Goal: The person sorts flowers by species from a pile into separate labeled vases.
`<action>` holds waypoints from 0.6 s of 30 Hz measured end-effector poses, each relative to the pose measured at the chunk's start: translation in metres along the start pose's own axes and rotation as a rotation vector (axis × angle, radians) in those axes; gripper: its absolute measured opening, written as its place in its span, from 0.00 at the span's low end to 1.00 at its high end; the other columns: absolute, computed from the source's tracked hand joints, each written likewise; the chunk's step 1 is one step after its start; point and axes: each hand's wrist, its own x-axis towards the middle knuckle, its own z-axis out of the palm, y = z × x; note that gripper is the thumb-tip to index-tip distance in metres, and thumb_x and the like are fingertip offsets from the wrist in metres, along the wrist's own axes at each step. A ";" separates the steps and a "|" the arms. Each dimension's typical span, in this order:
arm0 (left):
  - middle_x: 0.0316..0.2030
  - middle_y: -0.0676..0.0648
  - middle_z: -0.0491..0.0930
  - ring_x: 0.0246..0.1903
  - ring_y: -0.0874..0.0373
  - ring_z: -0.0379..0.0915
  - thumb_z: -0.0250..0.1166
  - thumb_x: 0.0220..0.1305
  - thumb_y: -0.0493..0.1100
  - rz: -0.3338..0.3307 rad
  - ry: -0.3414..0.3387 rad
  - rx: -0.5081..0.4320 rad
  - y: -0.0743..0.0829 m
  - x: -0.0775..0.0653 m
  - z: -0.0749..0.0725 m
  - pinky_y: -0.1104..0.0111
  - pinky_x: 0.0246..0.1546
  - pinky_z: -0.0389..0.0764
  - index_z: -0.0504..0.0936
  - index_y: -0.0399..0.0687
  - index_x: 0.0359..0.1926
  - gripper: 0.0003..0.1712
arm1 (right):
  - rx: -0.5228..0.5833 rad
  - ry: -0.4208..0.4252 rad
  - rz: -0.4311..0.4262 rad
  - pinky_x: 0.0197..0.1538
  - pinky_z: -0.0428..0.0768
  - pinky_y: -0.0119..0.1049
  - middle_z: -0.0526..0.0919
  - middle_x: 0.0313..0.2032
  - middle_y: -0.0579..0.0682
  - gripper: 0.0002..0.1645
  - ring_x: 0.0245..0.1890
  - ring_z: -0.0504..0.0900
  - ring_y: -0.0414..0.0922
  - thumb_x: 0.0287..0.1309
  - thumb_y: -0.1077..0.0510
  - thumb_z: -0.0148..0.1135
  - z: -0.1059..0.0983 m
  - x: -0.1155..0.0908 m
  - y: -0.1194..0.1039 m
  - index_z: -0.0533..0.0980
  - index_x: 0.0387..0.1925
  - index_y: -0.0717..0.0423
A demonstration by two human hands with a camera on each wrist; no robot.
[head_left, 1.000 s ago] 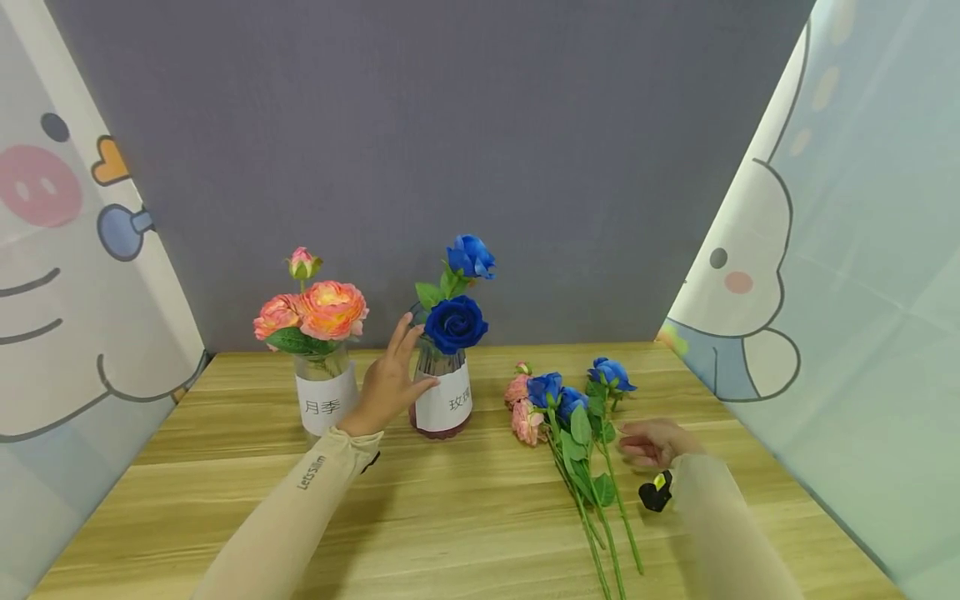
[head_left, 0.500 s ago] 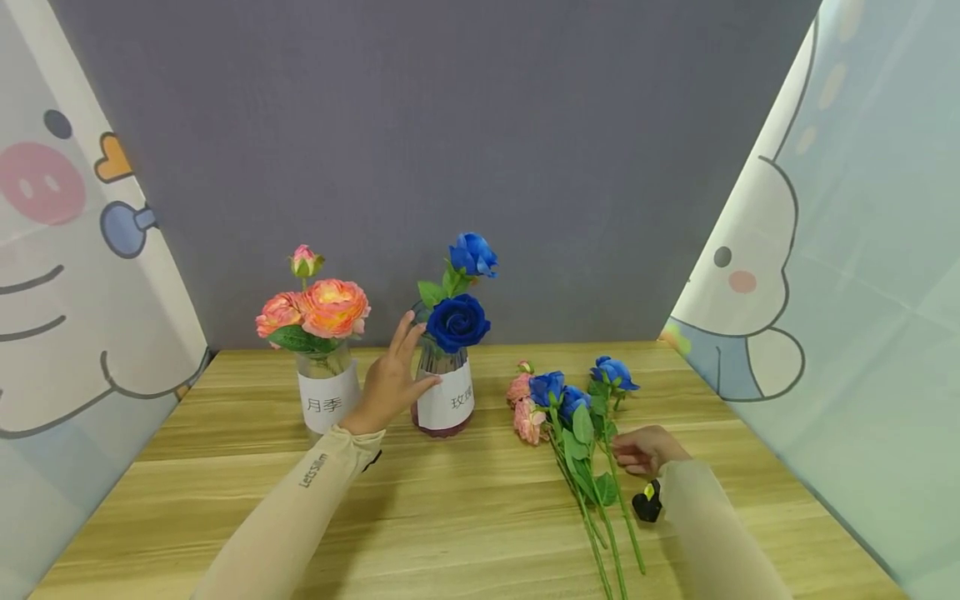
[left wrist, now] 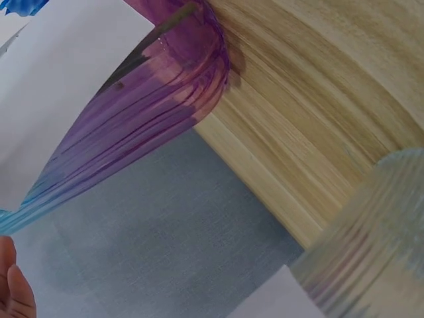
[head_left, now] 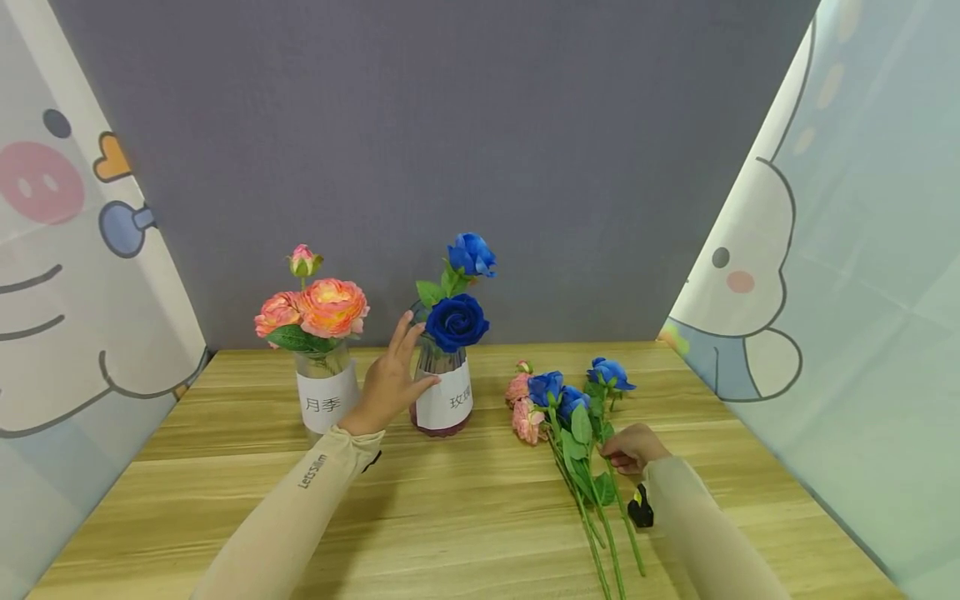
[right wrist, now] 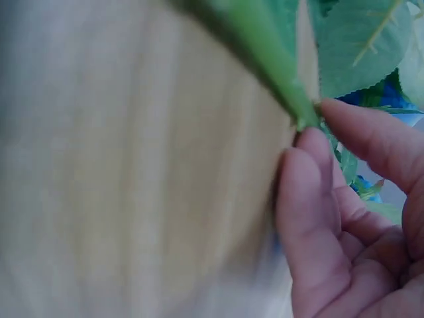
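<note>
My left hand stands with straight, spread fingers at the left side of a ribbed purple-blue glass vase. Its fingertips overlap the vase near the rim, and the thumb lies at the white paper label. Two blue roses stand in that vase. On the table to the right, my right hand pinches the stem of a blue rose. In the right wrist view, thumb and fingertips meet at the green stem. Two more blue roses lie just left of it.
A clear vase with a label holds orange-pink flowers left of the blue vase. Pink flowers lie beside the loose roses. Behind the wooden table rises a grey panel; cartoon-printed sheets flank both sides.
My right hand has moved left, from beside the rightmost loose blue rose to its stem, which it now pinches. The left hand has stayed at the vase.
</note>
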 end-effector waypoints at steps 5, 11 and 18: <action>0.67 0.28 0.56 0.13 0.57 0.63 0.81 0.37 0.36 -0.006 -0.003 -0.006 0.001 0.000 0.000 0.63 0.16 0.73 0.61 0.34 0.64 0.53 | -0.010 -0.013 0.019 0.22 0.77 0.32 0.75 0.15 0.49 0.02 0.15 0.74 0.39 0.53 0.72 0.61 0.001 -0.001 -0.001 0.78 0.28 0.71; 0.68 0.29 0.55 0.13 0.57 0.63 0.81 0.38 0.36 -0.019 -0.017 -0.004 0.001 -0.001 0.001 0.63 0.16 0.73 0.61 0.34 0.64 0.53 | -0.026 -0.046 0.027 0.22 0.77 0.31 0.75 0.15 0.49 0.02 0.15 0.74 0.38 0.55 0.72 0.59 -0.001 -0.003 -0.003 0.77 0.28 0.69; 0.68 0.30 0.55 0.13 0.60 0.61 0.81 0.38 0.37 -0.024 -0.013 0.000 0.001 -0.001 0.001 0.64 0.16 0.72 0.62 0.34 0.64 0.53 | -0.042 -0.067 0.007 0.23 0.77 0.31 0.74 0.15 0.49 0.02 0.15 0.74 0.38 0.55 0.72 0.58 -0.001 -0.005 -0.005 0.76 0.29 0.71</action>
